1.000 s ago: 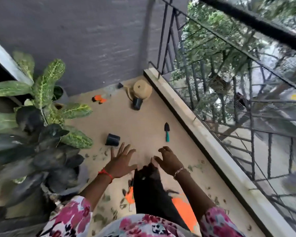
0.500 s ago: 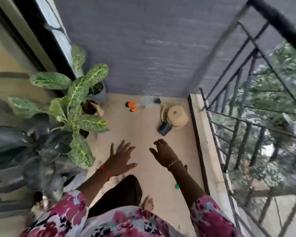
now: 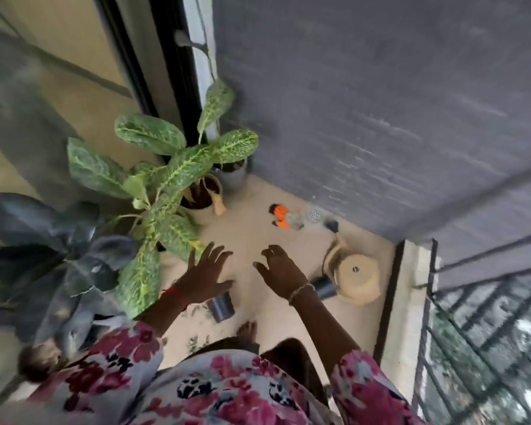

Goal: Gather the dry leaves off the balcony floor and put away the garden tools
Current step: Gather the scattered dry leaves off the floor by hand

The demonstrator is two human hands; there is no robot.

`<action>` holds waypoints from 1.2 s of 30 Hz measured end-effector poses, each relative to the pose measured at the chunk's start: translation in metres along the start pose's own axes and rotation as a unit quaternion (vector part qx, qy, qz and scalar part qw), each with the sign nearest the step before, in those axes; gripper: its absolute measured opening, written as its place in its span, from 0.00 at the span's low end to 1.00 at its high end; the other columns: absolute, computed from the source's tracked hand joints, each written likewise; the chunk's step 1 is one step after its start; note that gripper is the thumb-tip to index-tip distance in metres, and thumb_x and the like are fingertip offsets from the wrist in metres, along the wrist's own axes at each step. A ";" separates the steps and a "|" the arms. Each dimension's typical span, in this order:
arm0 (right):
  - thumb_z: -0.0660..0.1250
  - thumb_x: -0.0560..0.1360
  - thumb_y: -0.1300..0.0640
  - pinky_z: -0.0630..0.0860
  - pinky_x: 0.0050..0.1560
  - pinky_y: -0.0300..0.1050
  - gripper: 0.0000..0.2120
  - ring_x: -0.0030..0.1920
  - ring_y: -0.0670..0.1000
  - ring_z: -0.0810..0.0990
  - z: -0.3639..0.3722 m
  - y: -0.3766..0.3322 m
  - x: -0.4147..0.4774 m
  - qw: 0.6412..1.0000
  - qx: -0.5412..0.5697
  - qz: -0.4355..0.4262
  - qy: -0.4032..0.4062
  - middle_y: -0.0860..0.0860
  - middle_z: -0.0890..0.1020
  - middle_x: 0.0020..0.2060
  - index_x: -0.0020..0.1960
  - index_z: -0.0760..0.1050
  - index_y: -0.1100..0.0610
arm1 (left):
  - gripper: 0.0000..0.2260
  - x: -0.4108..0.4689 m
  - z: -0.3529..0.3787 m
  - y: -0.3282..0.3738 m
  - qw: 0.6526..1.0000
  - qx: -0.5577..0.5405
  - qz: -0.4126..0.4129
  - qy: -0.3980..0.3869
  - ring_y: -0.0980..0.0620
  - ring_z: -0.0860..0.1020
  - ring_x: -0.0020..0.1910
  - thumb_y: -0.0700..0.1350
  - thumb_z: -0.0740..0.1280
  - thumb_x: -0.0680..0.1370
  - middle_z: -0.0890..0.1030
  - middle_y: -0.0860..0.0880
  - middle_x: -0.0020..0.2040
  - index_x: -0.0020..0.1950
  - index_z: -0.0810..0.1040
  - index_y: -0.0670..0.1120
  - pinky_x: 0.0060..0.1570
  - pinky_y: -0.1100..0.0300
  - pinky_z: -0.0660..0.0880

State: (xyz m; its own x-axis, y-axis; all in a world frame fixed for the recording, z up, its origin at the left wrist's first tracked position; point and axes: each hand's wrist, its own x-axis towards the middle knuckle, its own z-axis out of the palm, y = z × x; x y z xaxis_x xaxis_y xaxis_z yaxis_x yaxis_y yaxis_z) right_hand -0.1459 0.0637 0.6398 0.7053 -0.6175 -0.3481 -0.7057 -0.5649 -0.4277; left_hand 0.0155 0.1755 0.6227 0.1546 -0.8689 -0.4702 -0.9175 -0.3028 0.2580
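Note:
My left hand [image 3: 207, 273] hovers over the balcony floor with fingers spread, holding nothing. My right hand [image 3: 281, 271] hangs beside it, fingers loosely curled and empty. A few dry leaves [image 3: 196, 340] lie on the beige floor near my bare foot [image 3: 247, 329]. An orange and black garden glove [image 3: 281, 216] lies near the grey wall. A small black pot [image 3: 221, 306] lies on its side below my left hand. Another black pot [image 3: 325, 286] lies next to an overturned tan pot [image 3: 357, 276].
A variegated green plant [image 3: 166, 179] and a dark-leaved plant [image 3: 59, 240] stand in pots at the left. The grey wall [image 3: 380, 118] closes the far end. A raised ledge [image 3: 408, 302] and black railing [image 3: 488, 317] run along the right.
The view has swung left and forward along the balcony. Both hands stay raised and empty. The green trowel and the orange thing near my feet have left the view.

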 end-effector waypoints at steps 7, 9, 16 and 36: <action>0.55 0.81 0.50 0.54 0.73 0.47 0.25 0.75 0.56 0.54 -0.032 -0.008 0.083 0.976 -0.084 -0.160 -0.122 0.61 0.58 0.73 0.72 0.60 0.64 | 0.44 0.023 -0.013 -0.009 0.990 -0.061 -0.123 0.028 0.47 0.42 0.77 0.71 0.43 0.66 0.48 0.49 0.78 0.78 0.49 0.49 0.71 0.41 0.37; 0.55 0.81 0.50 0.51 0.73 0.47 0.26 0.75 0.56 0.52 -0.037 -0.014 0.104 0.955 -0.115 -0.218 -0.163 0.61 0.56 0.74 0.73 0.57 0.63 | 0.42 0.024 -0.012 -0.007 0.981 -0.065 -0.182 0.028 0.46 0.42 0.77 0.71 0.46 0.70 0.47 0.48 0.78 0.78 0.48 0.49 0.71 0.41 0.37; 0.56 0.80 0.50 0.60 0.69 0.50 0.26 0.72 0.56 0.59 -0.040 -0.045 0.157 0.839 -0.198 -0.395 -0.319 0.60 0.62 0.71 0.73 0.58 0.63 | 0.34 0.006 0.001 0.027 0.891 -0.192 -0.405 0.071 0.47 0.40 0.77 0.61 0.57 0.79 0.43 0.48 0.78 0.78 0.46 0.48 0.72 0.44 0.38; 0.59 0.74 0.36 0.53 0.73 0.54 0.42 0.76 0.56 0.46 0.084 -0.087 0.086 0.697 -0.320 -0.488 -0.416 0.57 0.46 0.76 0.77 0.43 0.55 | 0.46 -0.091 0.119 0.118 0.661 -0.350 -0.642 0.167 0.48 0.35 0.75 0.72 0.43 0.66 0.40 0.46 0.78 0.77 0.40 0.48 0.67 0.50 0.30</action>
State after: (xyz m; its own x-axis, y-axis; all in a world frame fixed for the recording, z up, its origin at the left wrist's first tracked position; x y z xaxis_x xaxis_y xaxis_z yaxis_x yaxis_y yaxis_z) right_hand -0.0179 0.1062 0.5771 0.4769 0.6135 -0.6294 0.4404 -0.7865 -0.4329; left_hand -0.1505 0.2656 0.5951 0.8209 0.2778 -0.4990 0.4252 -0.8806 0.2092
